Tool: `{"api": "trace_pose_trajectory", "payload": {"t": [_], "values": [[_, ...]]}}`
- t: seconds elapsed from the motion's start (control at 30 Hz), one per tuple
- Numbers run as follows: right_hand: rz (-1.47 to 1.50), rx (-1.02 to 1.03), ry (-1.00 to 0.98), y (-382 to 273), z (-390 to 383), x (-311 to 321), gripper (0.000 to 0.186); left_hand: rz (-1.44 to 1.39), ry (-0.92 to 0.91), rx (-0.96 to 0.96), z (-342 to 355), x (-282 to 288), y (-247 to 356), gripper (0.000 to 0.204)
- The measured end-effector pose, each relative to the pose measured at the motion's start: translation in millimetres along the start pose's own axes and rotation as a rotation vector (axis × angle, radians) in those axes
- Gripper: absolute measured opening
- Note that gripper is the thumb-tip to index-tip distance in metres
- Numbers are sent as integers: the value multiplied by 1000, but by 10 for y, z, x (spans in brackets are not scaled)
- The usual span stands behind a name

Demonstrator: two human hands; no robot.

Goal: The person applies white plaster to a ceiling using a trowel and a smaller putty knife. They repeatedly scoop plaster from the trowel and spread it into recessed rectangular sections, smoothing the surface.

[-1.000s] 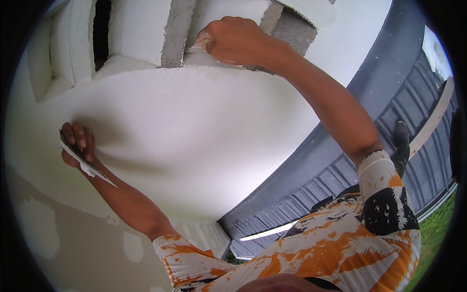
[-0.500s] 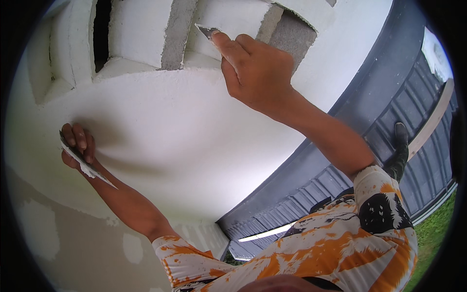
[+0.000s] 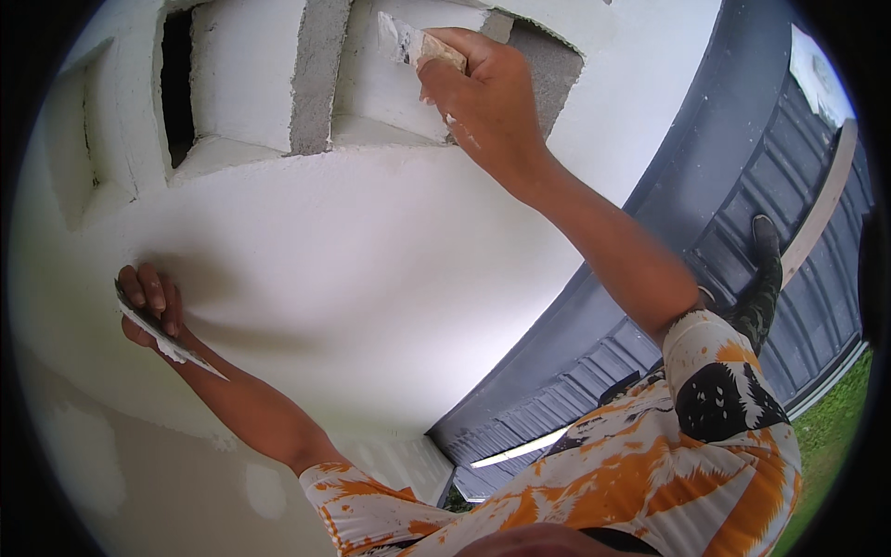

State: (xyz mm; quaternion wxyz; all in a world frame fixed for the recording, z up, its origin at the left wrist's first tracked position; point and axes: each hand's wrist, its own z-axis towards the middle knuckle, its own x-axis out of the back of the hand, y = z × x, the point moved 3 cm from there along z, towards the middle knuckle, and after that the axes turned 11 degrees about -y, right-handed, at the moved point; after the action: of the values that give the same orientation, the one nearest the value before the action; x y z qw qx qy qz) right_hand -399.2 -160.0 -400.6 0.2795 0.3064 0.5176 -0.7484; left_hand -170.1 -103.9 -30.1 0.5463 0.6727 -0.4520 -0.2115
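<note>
My right hand (image 3: 490,93) is closed round the handle of a putty knife (image 3: 401,42), whose blade is smeared with white filler. It is raised in front of a recess (image 3: 394,97) in the white wall (image 3: 380,241). At the left, my left hand (image 3: 151,299) grips a thin flat plate (image 3: 176,345) by its edge, fingers on one side and thumb partly hidden. White putty clings along this plate, which is tilted in front of the wall. Bare grey strips (image 3: 317,79) show between the white-coated recesses.
A dark slot (image 3: 177,88) opens in the upper left of the wall. To the right lies a dark ribbed metal roof (image 3: 789,200) with a wooden plank (image 3: 821,209) and a booted foot (image 3: 767,241) on it. Grass (image 3: 840,408) shows beyond its edge.
My right hand has moved up slightly and turned, so the knife's blade and handle now show broadside. My left hand with its plate has barely moved. The view has shifted a little.
</note>
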Motion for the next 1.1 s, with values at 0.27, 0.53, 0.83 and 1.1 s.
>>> {"api": "trace_pose_trajectory", "payload": {"t": [0.27, 0.53, 0.83, 1.1], "values": [[10, 53, -35, 61, 166, -404, 16, 36, 72, -39, 114, -139, -25, 12], [70, 32, 86, 66, -26, -320, 23, 85, 96, -2, 106, -228, 60, 24], [-25, -11, 70, 159, -61, -402, 16, 42, 102, 31, 201, -265, 54, 24], [20, -135, -31, 249, 83, -232, 19, 12, 132, 41, 150, -286, 51, 22]]}}
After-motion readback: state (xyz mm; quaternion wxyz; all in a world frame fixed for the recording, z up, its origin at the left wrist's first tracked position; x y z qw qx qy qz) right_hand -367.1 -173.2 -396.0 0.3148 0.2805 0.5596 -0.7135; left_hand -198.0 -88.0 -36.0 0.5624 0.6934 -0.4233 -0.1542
